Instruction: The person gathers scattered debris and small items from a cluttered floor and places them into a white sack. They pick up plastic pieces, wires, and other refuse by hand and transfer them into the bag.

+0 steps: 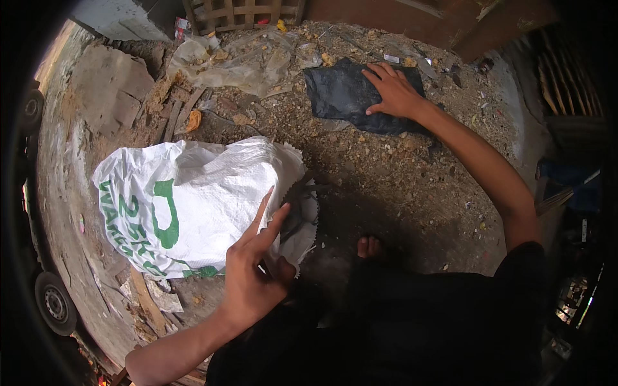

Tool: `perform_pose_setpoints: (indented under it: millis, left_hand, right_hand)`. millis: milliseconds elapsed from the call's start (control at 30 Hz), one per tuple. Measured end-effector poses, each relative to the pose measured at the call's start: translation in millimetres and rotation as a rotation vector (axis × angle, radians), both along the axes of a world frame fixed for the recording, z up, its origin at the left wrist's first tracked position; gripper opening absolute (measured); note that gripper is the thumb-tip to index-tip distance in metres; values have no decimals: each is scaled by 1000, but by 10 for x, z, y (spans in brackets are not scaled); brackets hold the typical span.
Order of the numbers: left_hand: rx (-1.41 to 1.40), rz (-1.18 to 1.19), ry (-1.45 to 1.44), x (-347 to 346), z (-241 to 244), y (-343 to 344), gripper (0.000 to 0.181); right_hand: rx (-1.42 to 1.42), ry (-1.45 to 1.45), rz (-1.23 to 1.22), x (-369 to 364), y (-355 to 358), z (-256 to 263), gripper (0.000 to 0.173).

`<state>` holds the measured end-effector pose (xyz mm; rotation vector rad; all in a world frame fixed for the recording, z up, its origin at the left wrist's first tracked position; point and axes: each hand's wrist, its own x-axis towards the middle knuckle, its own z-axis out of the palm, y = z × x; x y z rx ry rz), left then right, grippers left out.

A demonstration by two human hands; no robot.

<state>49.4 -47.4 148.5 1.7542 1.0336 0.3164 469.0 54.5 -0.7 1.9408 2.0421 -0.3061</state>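
A white woven plastic sack (pixel 217 183) with green print lies on the dirty floor at the left, its mouth facing right with dark thin pieces showing inside. At that mouth is my left hand (pixel 258 260), its index and middle fingers stretched along the sack's edge; whether it pinches the fabric I cannot tell. My right hand (pixel 393 91) rests with spread fingers on a black flat sheet (pixel 335 91), perhaps plastic or rubber, lying on the debris at the upper middle. The palm hides part of the sheet.
Crumbly debris (pixel 386 164) covers the floor around the sheet. Crumpled clear plastic film (pixel 231 67) lies at the upper left, near a broken flat board (pixel 108 87) and wood strips. A wooden lattice crate (pixel 241 14) stands at the top. My bare toes (pixel 369 246) show below.
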Motion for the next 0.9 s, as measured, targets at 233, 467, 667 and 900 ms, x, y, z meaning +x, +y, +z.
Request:
perform_pose_setpoints:
  millis: [233,467,667,900]
  left_hand:
    - [88,6,4,6,-14,-7,82]
    - [90,48,-40,-33,-21,-6,84]
    - [90,41,6,-44,32,54,82]
    - [166,54,-103,76,-11,68,84]
  right_hand:
    - [-172,-160,-38,217,-53,-321,106]
    - [-152,-104,30,316,-97,-468,48]
    - [-125,-34,-293,-7,-288,331,48]
    - [-942,315,84,-1018,-603,899,56]
